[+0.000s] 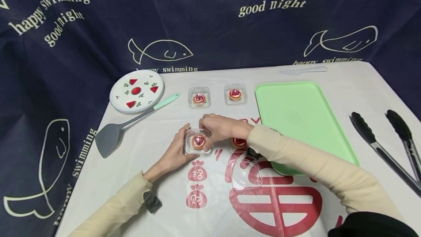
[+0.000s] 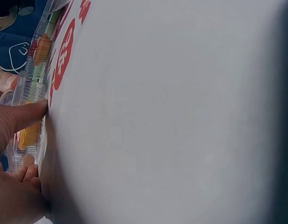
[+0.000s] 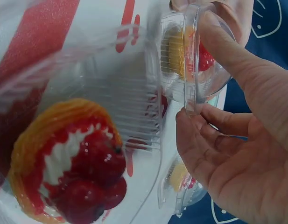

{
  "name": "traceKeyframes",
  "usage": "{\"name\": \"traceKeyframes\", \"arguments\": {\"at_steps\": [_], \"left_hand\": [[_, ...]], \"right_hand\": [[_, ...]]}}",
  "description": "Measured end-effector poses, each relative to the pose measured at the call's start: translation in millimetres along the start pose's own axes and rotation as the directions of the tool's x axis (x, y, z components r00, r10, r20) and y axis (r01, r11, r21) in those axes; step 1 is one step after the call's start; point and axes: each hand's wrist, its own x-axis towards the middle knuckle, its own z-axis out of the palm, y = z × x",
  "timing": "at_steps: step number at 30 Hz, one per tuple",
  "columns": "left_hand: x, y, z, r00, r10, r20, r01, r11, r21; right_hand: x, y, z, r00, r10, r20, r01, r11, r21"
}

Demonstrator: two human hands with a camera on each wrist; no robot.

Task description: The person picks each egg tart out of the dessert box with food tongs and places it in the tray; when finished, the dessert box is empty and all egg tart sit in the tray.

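Note:
A clear plastic dessert box (image 1: pixel 189 148) holding a cherry-topped tart (image 1: pixel 198 142) stands on the table. My left hand (image 1: pixel 175 150) grips its left side, thumb at the near edge; the left wrist view shows that thumb (image 2: pixel 27 116) against the box wall. Over the box's right side is my right hand (image 1: pixel 222 127). In the right wrist view, its thumb and fingers span the rim of the domed clear lid (image 3: pixel 191 60), which sits on the box. Beside it stands an uncovered box with another tart (image 3: pixel 78 163), partly hidden by the right wrist in the head view.
A loose clear lid (image 1: pixel 245 173) lies nearer me. Two boxed tarts (image 1: pixel 199 98) (image 1: pixel 235 94) stand behind. Left are a watermelon-patterned plate (image 1: pixel 148 87) and grey spatula (image 1: pixel 110 136); right are a green tray (image 1: pixel 296 112), tongs (image 1: pixel 378 143) and a pale knife (image 1: pixel 302 71).

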Motion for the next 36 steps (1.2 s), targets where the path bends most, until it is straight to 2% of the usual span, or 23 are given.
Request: {"name": "traceKeyframes", "arguments": {"at_steps": [7,14,20,27,31,36], "left_hand": [[0.2,1.3,-0.4,1.000,0.008,0.001,-0.009,1.000,0.015],[0.3,1.4,0.0,0.999,0.036,-0.007,-0.036,0.999,0.024],[0.7,1.6,0.4,1.000,0.026,-0.002,-0.026,1.000,0.014],[1.3,2.5,0.0,0.998,0.051,-0.020,-0.051,0.998,0.022],[1.5,4.2,-0.6,1.000,0.012,-0.014,-0.011,1.000,0.019],[1.4,6.5,-3.6,0.998,-0.052,0.035,0.051,0.998,0.036]], "right_hand": [[-1,-3,2.3,0.999,0.018,-0.026,-0.018,1.000,-0.015],[-1,-6,2.6,0.998,-0.003,-0.056,0.001,0.999,-0.035],[-4,-8,2.2,0.999,-0.011,-0.054,0.007,0.997,-0.080],[-7,-10,2.4,0.992,-0.068,-0.110,0.055,0.992,-0.116],[-9,-10,1.9,0.991,-0.073,-0.110,0.060,0.992,-0.115],[-13,-11,-0.2,0.991,-0.079,-0.109,0.065,0.990,-0.123]]}}
